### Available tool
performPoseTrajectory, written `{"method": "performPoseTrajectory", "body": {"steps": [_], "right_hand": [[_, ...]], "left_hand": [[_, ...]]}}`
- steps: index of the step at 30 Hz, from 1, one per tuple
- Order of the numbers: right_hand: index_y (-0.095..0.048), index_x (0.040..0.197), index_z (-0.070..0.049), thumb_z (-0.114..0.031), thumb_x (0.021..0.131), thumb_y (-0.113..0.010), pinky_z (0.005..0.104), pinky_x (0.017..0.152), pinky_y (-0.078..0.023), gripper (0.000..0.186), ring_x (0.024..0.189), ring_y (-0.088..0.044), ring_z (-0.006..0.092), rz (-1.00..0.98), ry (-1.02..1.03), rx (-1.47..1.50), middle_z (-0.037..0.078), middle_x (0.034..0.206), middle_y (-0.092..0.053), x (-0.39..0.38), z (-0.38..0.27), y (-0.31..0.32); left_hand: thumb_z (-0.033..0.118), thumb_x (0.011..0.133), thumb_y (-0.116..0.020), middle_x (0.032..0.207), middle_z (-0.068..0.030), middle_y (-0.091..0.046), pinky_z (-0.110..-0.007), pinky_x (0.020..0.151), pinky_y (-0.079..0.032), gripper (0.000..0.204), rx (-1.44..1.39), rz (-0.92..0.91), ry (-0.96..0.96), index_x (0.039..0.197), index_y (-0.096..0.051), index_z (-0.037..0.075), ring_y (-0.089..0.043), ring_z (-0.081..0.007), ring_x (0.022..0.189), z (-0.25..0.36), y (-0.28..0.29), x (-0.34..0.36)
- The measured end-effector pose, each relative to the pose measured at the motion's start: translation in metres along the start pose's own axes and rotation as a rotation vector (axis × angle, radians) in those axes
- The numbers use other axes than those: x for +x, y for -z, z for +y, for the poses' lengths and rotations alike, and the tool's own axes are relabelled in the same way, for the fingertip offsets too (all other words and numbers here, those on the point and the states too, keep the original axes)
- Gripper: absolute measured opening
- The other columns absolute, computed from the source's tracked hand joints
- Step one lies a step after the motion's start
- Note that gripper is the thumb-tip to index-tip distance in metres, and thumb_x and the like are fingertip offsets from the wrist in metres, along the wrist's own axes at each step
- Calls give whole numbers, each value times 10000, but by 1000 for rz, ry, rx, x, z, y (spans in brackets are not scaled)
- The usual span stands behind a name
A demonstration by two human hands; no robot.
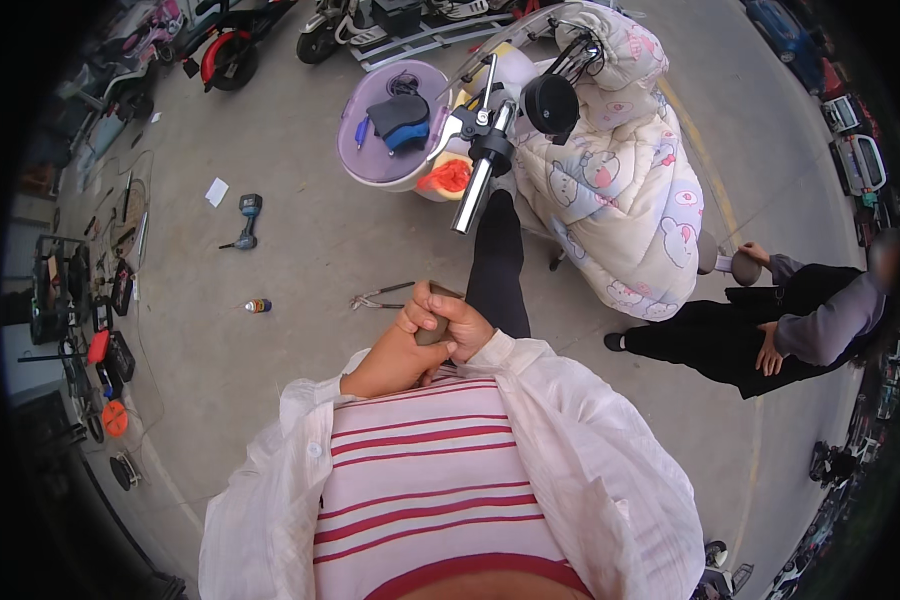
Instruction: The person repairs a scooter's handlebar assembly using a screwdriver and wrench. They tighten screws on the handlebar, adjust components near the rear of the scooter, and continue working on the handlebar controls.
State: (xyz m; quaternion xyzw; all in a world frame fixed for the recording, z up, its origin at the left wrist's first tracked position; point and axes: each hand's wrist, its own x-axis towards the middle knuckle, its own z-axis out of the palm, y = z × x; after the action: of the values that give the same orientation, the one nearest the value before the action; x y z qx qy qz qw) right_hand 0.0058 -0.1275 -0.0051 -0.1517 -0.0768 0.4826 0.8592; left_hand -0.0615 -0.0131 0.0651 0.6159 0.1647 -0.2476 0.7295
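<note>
My left hand [398, 348] and my right hand [467, 322] are clasped together in front of my striped top. Between their closed fingers a small brown-grey piece [432, 331] shows; its kind I cannot make out, as the fingers cover most of it. Just beyond my hands, pliers [370, 299] lie on the concrete floor. Ahead stands a scooter with a bare metal handlebar end [473, 196], a brake lever [448, 138] and a round black mirror or lamp [551, 104]. A quilted cover [610, 190] with cartoon animals hangs over it.
A lilac-lined tub [355, 150] holds a blue-black item and a cable. On the floor left lie a cordless drill [249, 222], a small bottle [258, 306] and white paper [216, 191]. Tools line the left wall. At right, a person [810, 320] grips a brown-grey rounded thing [746, 268].
</note>
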Motion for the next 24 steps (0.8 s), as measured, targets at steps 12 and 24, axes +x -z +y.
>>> {"method": "performPoseTrajectory", "body": {"steps": [12,24], "right_hand": [[-526,1239,-42,-189,770,-790,333,1030,-381,558,1160,-504,194,99,63,-1108,60,1214,-532,-13,-22,-75],[-527,1288,-66,-197,784,-767,337,985,-410,573,1166,-512,183,155,100,-1180,57,1231,-536,-35,-14,-79]], "left_hand": [[26,812,-704,1149,-34,-597,-305,946,-450,444,75,-6,-325,1229,-550,32,-563,-142,1065,-18,48,-19],[26,790,-730,1132,-59,-580,-307,933,-454,417,8,83,-406,1181,-587,44,-569,-158,1068,-47,53,-14]]}}
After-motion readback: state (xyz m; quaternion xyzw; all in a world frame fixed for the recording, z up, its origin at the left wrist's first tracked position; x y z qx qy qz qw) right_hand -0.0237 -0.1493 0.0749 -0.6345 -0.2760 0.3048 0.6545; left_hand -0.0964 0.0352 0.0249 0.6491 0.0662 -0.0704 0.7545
